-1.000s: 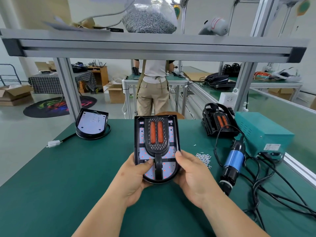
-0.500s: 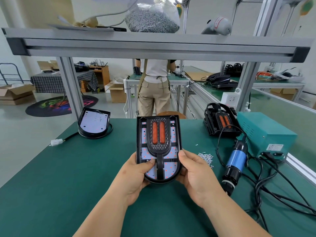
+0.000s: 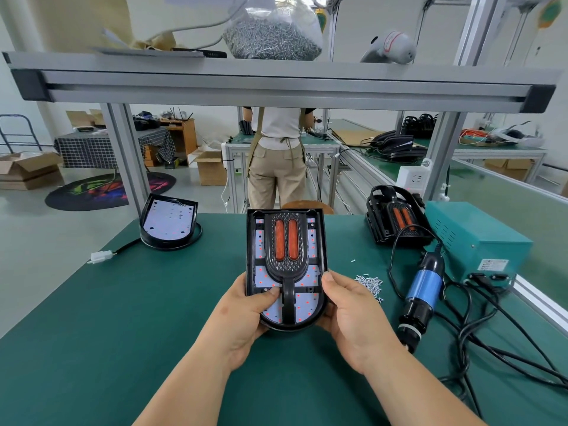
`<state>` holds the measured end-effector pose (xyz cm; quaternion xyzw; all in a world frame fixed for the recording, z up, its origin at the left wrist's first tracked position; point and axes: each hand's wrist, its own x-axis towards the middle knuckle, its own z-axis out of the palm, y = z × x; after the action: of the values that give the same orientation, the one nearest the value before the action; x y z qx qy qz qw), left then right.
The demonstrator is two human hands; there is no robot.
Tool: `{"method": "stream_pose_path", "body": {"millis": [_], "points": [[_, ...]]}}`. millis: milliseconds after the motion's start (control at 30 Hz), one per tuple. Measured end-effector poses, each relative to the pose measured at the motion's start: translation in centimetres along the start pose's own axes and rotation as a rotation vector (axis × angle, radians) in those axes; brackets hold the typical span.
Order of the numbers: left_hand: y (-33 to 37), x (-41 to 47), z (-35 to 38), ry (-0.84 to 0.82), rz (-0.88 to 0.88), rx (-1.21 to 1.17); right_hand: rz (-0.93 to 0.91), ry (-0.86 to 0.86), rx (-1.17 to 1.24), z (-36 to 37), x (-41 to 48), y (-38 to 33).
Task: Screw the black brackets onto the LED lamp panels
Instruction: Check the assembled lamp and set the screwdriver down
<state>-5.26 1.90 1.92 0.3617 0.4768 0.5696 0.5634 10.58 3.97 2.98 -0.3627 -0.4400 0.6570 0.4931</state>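
Note:
A LED lamp panel [image 3: 309,281] in a black housing, white board with red dots, is tilted up above the green table [image 3: 123,318]. A black bracket [image 3: 287,253] with two orange bars lies on its face. My left hand [image 3: 246,312] grips the panel's lower left edge, thumb on the board beside the bracket's stem. My right hand [image 3: 350,312] grips the lower right edge, thumb on the rim. A small heap of screws [image 3: 368,284] lies just right of the panel. A blue and black electric screwdriver [image 3: 422,293] rests on the table further right.
A bare LED panel [image 3: 168,222] with a white plug [image 3: 100,257] on its cable lies at far left. Finished lamps [image 3: 396,219] are stacked at far right beside a teal power box [image 3: 479,241]. Black cables [image 3: 491,333] sprawl on the right. An aluminium shelf rail [image 3: 276,87] holds a screw bag [image 3: 272,35].
My left thumb has slid further in across the board toward the bracket's stem. The panel stays held in both hands at about the same spot.

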Motion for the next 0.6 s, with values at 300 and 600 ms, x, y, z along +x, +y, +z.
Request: {"method": "stream_pose_path", "body": {"millis": [300, 600], "points": [[-0.1, 0.19, -0.08, 0.005, 0.0, -0.002, 0.003, 0.002, -0.021, -0.12, 0.06, 0.12], [0.01, 0.09, -0.03, 0.008, 0.007, 0.007, 0.016, 0.0, -0.076, -0.43, 0.09, 0.01]]}}
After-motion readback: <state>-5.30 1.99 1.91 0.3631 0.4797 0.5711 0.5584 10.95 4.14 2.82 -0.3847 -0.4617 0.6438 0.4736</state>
